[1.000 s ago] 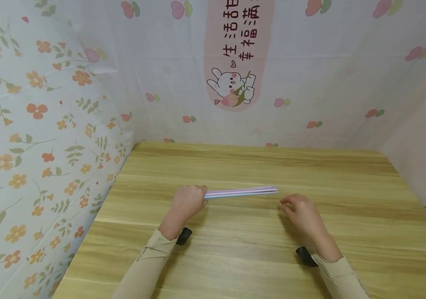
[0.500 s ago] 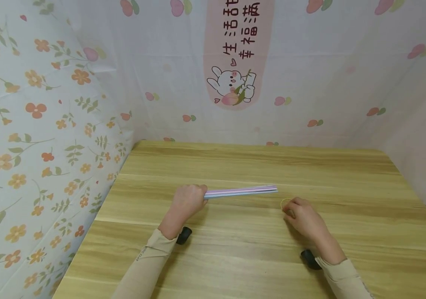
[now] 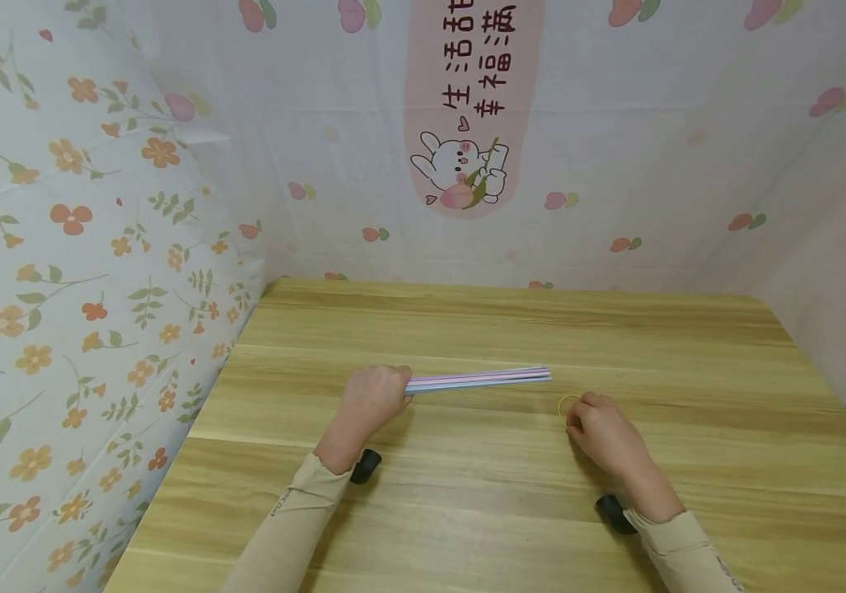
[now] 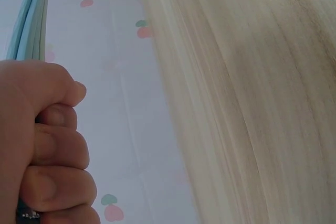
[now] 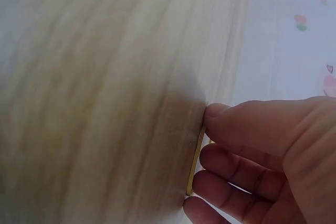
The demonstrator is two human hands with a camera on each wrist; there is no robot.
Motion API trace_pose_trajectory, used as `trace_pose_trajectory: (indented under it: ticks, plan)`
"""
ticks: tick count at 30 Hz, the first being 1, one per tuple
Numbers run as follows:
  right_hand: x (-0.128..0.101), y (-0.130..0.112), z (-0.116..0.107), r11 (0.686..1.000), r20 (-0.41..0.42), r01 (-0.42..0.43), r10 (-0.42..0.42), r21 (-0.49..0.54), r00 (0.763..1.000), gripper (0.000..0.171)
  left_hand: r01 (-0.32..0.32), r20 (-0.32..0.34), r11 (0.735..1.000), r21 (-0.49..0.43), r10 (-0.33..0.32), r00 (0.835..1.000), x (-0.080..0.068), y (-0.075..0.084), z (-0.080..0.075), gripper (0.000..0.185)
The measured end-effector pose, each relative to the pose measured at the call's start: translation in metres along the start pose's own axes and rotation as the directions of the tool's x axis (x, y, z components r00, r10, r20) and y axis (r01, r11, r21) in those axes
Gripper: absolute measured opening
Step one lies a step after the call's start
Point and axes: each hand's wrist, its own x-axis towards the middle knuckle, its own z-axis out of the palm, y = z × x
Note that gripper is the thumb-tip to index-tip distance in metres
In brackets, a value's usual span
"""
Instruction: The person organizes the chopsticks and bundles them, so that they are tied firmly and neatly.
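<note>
My left hand (image 3: 374,399) grips one end of a bundle of pink and blue straws (image 3: 482,380), which lies level just above the wooden table (image 3: 467,486) and points right. In the left wrist view the fingers (image 4: 52,150) are curled into a fist round the blue straws (image 4: 32,19). My right hand (image 3: 600,428) rests on the table right of the straws' free end, its fingertips on a thin yellow rubber band (image 3: 567,403). The right wrist view shows thumb and fingers (image 5: 247,129) pinching the band (image 5: 195,161).
Flowered and fruit-printed cloth walls (image 3: 81,247) close in the table on the left, back and right. A rabbit picture (image 3: 460,173) hangs on the back wall. Black wrist camera mounts (image 3: 365,466) sit under both sleeves.
The right hand has drawn slightly toward me and to the right, closing its fingers on the rubber band. The left hand and straws have stayed still.
</note>
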Motion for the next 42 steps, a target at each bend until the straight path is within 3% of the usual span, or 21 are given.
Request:
trace_pose_trajectory:
  ticks: [15, 32, 35, 42]
  plan:
    - [0.003, -0.007, 0.000, 0.995, -0.070, -0.061, 0.066, 0.077, 0.995, 0.010, 0.002, 0.031, 1.000, -0.015, -0.002, 1.000, 0.001, 0.000, 0.000, 0.028]
    - [0.006, -0.008, -0.004, 0.987, -0.053, -0.094, 0.102, 0.129, 0.993, 0.006, 0.007, 0.038, 1.000, -0.027, -0.006, 0.999, 0.001, -0.001, -0.001, 0.027]
    - [0.007, -0.009, -0.006, 0.978, -0.064, -0.129, 0.141, 0.163, 0.988, 0.003, 0.009, 0.035, 1.000, -0.029, -0.008, 0.999, 0.000, -0.001, -0.001, 0.028]
    - [0.013, -0.017, -0.012, 0.944, -0.179, -0.176, 0.231, 0.280, 0.956, 0.005, 0.009, 0.031, 1.000, -0.022, -0.008, 0.999, 0.001, 0.000, -0.002, 0.027]
